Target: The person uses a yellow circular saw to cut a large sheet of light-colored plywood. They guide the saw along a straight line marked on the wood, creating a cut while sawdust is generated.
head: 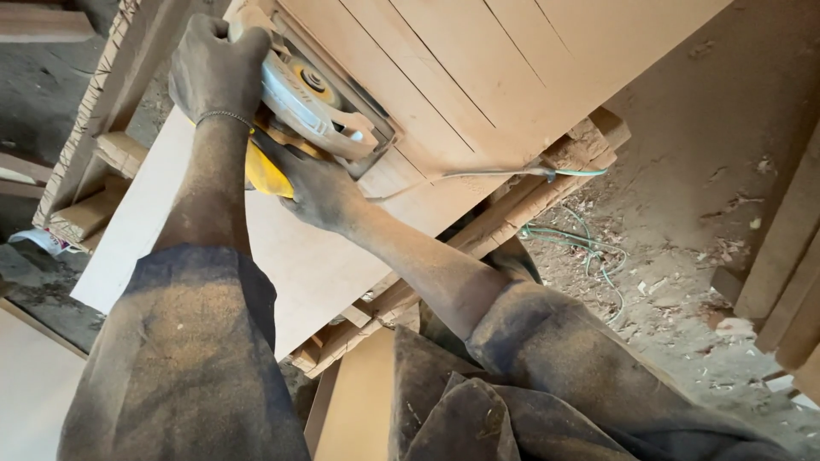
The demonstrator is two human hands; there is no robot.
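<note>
both hands are on a circular saw (312, 102) in the upper middle of the frame, resting on a pale board (478, 68) that runs from the top right down to the left. the left hand (215, 68) is closed over the saw's top, a thin bracelet (224, 115) at the wrist. the right hand (320, 192) wraps tight around the yellow handle (266, 175) just below. a cord (478, 173) trails right from the saw over the board's edge to sawdust-strewn ground (700, 213). narrow cut lines cross the board above the saw. both sleeves are dusty.
</note>
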